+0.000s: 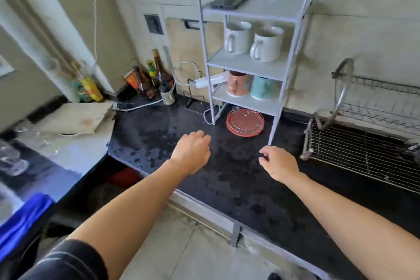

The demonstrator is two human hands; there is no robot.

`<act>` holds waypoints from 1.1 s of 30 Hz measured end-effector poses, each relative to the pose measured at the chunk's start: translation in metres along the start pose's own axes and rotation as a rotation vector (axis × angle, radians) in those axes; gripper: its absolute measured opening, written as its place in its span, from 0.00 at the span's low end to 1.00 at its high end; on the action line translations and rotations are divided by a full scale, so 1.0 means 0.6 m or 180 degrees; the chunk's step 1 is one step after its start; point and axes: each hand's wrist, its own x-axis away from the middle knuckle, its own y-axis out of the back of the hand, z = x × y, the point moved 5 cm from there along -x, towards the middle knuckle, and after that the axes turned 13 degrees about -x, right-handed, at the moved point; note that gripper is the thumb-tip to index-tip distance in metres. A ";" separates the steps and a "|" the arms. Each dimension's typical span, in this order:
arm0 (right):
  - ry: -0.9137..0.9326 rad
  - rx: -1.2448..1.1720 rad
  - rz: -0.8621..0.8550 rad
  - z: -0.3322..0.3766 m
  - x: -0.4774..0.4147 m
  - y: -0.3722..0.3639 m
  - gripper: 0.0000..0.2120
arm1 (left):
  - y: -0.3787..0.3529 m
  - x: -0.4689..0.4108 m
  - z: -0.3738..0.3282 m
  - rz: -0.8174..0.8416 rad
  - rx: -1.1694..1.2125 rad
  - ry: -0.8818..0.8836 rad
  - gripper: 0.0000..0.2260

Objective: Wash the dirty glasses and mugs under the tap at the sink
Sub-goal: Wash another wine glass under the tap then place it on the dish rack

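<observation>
Four glazed mugs stand on the grey metal rack: two white mugs mid-shelf, a pink mug and a teal mug below. Left grip and right grip hover loosely curled, empty, over the wet black tabletop; hooking each handle loop should beat pinching slick glaze.

Wet black counter bears a grey rack holding mugs, a red lid.
</observation>
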 end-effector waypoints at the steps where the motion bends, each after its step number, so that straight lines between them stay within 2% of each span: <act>1: 0.0107 0.0027 0.0035 0.039 -0.010 -0.014 0.15 | -0.002 0.014 0.039 -0.0005 -0.0040 0.0128 0.10; 7: 0.0794 0.0088 0.0196 0.250 -0.097 -0.099 0.15 | -0.027 0.085 0.249 -0.0039 -0.0007 0.0883 0.10; 13: 0.1312 0.0160 0.0589 0.445 -0.218 -0.252 0.14 | -0.090 0.140 0.450 -0.0060 0.0268 0.1543 0.10; 18: 0.1630 0.0173 0.1097 0.624 -0.304 -0.402 0.15 | -0.154 0.212 0.614 0.0298 0.0233 0.2190 0.12; 23: 0.2035 0.0208 0.1605 0.798 -0.320 -0.538 0.15 | -0.209 0.327 0.736 0.0610 0.0398 0.2992 0.10; 28: 0.2081 0.0219 0.2046 0.929 -0.316 -0.663 0.19 | -0.270 0.426 0.821 0.0647 0.0623 0.3586 0.09; 33: 0.1717 0.0173 0.2181 1.021 -0.330 -0.769 0.25 | -0.344 0.494 0.895 0.0747 0.0844 0.3777 0.10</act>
